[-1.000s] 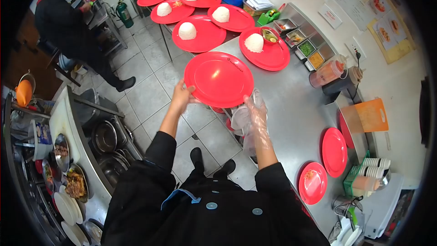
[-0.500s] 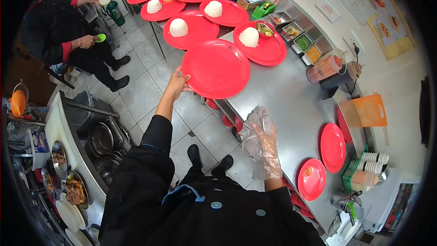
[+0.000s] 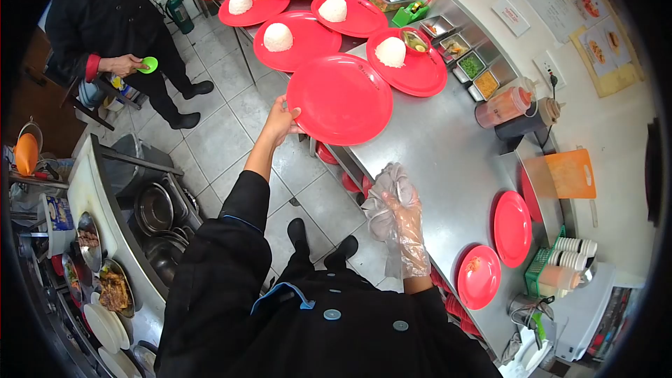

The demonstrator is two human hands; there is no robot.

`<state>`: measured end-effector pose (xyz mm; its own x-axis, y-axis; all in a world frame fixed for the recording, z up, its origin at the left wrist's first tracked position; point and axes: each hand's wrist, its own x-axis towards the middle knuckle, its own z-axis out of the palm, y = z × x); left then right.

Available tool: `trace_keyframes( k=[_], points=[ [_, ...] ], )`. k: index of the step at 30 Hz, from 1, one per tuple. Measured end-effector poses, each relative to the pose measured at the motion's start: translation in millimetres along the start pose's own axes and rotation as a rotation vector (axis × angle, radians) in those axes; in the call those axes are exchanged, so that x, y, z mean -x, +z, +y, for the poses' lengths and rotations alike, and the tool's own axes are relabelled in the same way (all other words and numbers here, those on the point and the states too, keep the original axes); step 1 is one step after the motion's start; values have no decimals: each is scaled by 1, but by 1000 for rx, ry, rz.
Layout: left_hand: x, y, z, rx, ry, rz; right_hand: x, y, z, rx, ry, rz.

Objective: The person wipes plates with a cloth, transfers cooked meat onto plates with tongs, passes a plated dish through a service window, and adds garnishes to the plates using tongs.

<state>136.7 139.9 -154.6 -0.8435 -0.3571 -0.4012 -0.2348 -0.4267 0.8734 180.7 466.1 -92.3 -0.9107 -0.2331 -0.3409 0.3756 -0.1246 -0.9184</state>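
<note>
From my head view, my left hand (image 3: pixel 281 120) was clamped on the left rim of an unloaded red plate (image 3: pixel 339 100), thumb over the edge and fingers reaching underneath. The plate was up in front of me, over the far-left part of the steel counter (image 3: pixel 434 161), its broad face towards me. With only one hand on it, I judged that a firm pinch close to the rim, with the fingers well spread below, would best stop it dipping on the unsupported right side. My gloved right hand (image 3: pixel 407 224) was closed on a bunched pale cloth (image 3: pixel 383 196), nearer me at the counter's left edge and well apart from the plate. Keeping the cloth gathered in the palm seemed wise, since a loose fold could catch on the edge. The clear plastic glove was baggy and wrinkled, so a steady, even grip suited it better than a fingertip hold. Just beyond the plate lay another red plate with a rice mound (image 3: pixel 390 52) and a small bowl (image 3: pixel 415 40); whether the two rims touched, I couldn't tell. That nearness called for slow, level handling, so that no rim knocked the rice. To the far left, a co-worker (image 3: pixel 115 21) stood well clear of my hands.
</note>
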Motion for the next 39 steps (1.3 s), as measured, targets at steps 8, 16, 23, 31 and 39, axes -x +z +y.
trace_keyframes(
  k=[8,16,23,31,39],
  points=[
    [19,2,-29,327,-48,-50,4,-30,0,38,-66,136],
    [-35,159,-353,-827,443,-39,52,-92,-61,457,-295,594],
    [-38,168,-382,-971,404,-350,81,-98,-79,294,-342,392],
    [1,137,-313,-592,418,88,72,-128,-47,448,-265,428],
    [190,-10,-165,-261,365,583,33,-33,-19,566,-333,-247]
  ],
)
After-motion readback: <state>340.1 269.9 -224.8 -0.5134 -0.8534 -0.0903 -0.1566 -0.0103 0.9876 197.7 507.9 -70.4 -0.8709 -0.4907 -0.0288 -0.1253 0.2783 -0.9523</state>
